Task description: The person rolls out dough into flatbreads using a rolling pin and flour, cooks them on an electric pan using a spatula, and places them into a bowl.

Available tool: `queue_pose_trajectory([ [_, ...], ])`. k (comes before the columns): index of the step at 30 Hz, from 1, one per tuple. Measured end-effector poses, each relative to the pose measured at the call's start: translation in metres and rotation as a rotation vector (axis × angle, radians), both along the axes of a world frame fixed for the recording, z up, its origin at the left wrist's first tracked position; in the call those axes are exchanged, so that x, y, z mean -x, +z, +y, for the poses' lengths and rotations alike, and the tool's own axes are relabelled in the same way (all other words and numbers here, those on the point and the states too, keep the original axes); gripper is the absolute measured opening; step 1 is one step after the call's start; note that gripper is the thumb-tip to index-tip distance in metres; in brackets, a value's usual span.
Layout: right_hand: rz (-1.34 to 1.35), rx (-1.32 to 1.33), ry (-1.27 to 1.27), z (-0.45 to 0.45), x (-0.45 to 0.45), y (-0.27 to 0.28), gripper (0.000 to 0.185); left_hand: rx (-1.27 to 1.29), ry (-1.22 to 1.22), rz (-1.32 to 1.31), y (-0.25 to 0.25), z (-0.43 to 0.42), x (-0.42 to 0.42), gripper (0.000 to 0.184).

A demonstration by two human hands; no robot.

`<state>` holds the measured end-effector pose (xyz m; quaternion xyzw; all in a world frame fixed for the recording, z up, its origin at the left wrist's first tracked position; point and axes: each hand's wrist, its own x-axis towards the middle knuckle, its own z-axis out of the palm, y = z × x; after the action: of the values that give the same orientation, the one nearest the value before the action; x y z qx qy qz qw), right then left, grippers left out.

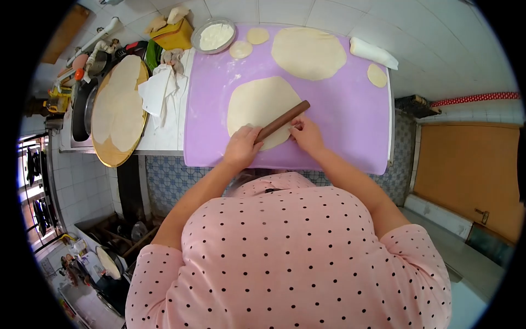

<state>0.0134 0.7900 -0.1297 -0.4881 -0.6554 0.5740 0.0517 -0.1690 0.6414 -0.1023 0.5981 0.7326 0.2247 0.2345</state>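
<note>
A large flat sheet of dough (256, 98) lies on the purple mat (350, 126) in front of me. Slanting across its right part is a brown wooden rolling pin (286, 119), its far end pointing up and right. My left hand (242, 147) is closed around the pin's near end, at the dough's lower edge. My right hand (308, 135) is to the right of the pin, fingers curled and pinching at the dough's right edge. The fingertips of that hand are partly hidden.
Behind lie another dough sheet (309, 53), small dough rounds (257, 36) and a bowl of flour (201, 43). A white roll (372, 52) rests at the back right. Left of the mat are white cloths (174, 93) and a round board (143, 118) bearing dough, beside the sink (82, 112).
</note>
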Motion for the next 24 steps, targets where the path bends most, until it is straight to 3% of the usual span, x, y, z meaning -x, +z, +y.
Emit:
queue_pose_trajectory([
  [4, 0.303, 0.433, -0.426, 0.006, 0.018, 0.007, 0.019, -0.090, -0.053, 0.100, -0.014, 0.000, 0.006, 0.050],
  [6, 0.449, 0.557, -0.615, 0.013, 0.033, 0.015, 0.015, -0.175, 0.060, 0.128, -0.012, -0.004, 0.002, 0.051],
  [9, 0.354, 0.349, -0.326, 0.026, 0.044, 0.024, 0.022, -0.235, 0.117, 0.159, 0.001, -0.003, 0.004, 0.053],
  [12, 0.071, -0.869, 0.478, 0.038, 0.034, 0.037, 0.034, -0.194, 0.078, 0.163, -0.002, -0.002, 0.012, 0.058],
  [15, 0.025, -0.992, 0.708, 0.047, 0.029, 0.041, 0.041, -0.176, 0.048, 0.149, -0.012, 0.001, 0.017, 0.053],
  [18, -0.073, -0.947, 0.817, 0.048, 0.027, 0.036, 0.044, -0.189, 0.013, 0.143, -0.011, -0.005, 0.017, 0.044],
  [24, -0.026, -0.724, 0.868, -0.005, -0.001, 0.042, 0.046, -0.117, -0.063, 0.136, -0.006, -0.040, 0.012, 0.040],
])
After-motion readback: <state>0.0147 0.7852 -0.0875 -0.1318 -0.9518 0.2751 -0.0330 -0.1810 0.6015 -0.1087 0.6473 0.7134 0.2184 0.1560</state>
